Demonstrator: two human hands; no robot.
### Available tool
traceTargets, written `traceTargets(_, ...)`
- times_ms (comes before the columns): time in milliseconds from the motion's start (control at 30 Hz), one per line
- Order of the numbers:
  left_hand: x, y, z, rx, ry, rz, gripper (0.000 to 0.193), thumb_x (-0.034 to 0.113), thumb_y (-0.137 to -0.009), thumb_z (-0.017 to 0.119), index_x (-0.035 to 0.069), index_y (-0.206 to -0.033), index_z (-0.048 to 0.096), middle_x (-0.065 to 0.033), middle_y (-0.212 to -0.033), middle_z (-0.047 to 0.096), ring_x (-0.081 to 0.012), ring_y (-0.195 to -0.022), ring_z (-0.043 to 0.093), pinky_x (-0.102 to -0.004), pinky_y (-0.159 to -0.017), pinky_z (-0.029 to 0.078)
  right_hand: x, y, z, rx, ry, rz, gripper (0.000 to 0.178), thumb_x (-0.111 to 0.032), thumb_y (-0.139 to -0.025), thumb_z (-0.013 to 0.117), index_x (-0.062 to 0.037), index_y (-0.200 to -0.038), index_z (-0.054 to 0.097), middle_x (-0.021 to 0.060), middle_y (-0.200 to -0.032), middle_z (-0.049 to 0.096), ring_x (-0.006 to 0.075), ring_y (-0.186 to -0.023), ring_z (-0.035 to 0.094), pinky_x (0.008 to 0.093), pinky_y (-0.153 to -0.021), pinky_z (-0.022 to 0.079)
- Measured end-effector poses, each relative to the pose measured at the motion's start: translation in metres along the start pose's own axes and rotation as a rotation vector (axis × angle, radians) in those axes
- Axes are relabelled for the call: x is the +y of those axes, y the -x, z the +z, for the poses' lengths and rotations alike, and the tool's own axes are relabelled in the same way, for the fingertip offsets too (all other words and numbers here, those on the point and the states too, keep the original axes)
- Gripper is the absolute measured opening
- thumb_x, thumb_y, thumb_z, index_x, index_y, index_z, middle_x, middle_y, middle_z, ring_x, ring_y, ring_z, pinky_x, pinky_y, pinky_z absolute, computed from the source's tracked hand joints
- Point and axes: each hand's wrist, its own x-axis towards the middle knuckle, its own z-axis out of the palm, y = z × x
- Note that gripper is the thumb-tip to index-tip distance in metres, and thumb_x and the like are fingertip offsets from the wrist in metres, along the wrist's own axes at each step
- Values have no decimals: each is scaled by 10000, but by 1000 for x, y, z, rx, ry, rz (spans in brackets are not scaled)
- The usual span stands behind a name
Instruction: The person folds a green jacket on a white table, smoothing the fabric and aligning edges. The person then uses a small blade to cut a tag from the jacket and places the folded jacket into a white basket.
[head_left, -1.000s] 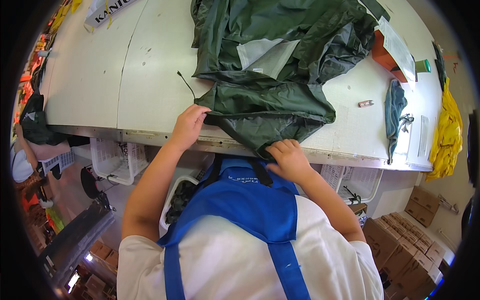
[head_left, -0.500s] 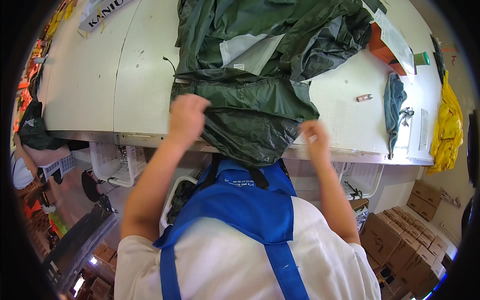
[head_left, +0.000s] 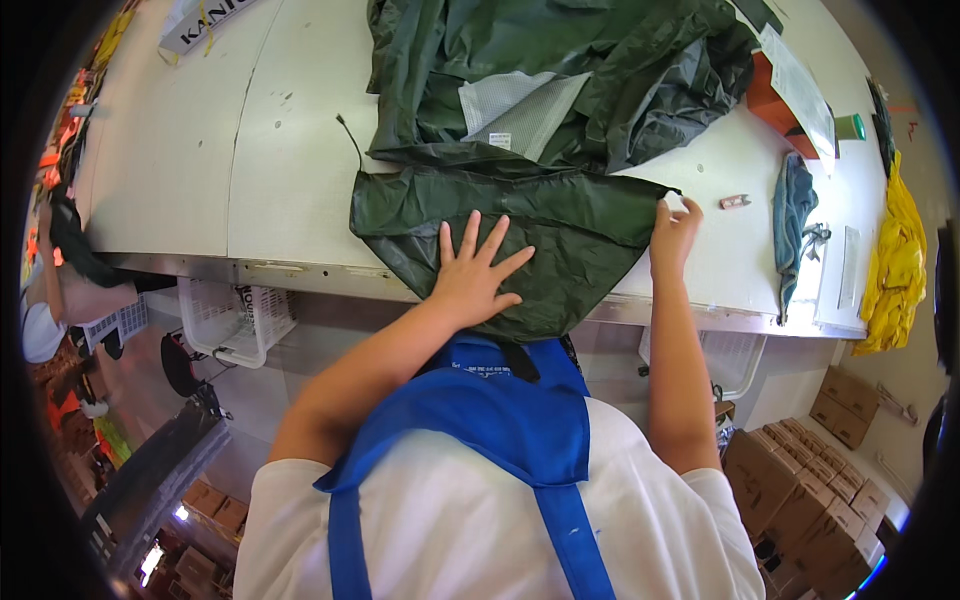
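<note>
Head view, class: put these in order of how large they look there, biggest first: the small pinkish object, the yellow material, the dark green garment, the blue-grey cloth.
1. Dark green garment, by far
2. Yellow material
3. Blue-grey cloth, shorter and narrower than the yellow material
4. Small pinkish object

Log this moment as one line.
left hand: spread on green fabric | right hand: at fabric's right corner | fabric: overhangs front edge of white table
</note>
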Motion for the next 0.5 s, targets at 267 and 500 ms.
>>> traceTargets(267, -28, 9, 4, 323, 466, -55, 584, 201, -751, 689, 175, -1292, 471, -122, -1409, 374, -367, -1317, 308, -552, -1074, 193, -68, 160, 39, -814, -96, -597, 526, -179, -780, 675, -55, -1262, 506, 155, -1284, 488, 347, -1230, 429, 447, -1024, 337)
traceTargets(500, -102, 62, -6, 650, 1263, -904, 726, 79, -735, 729, -7, -1337, 331, -145, -1182, 499, -245, -994, 548, -363, -846, 477, -77, 166, 34, -886, 282, -856, 682, -420, -716, 717, -227, -1333, 498, 88, -1455, 351, 335, -1345, 288, 469, -1065, 267)
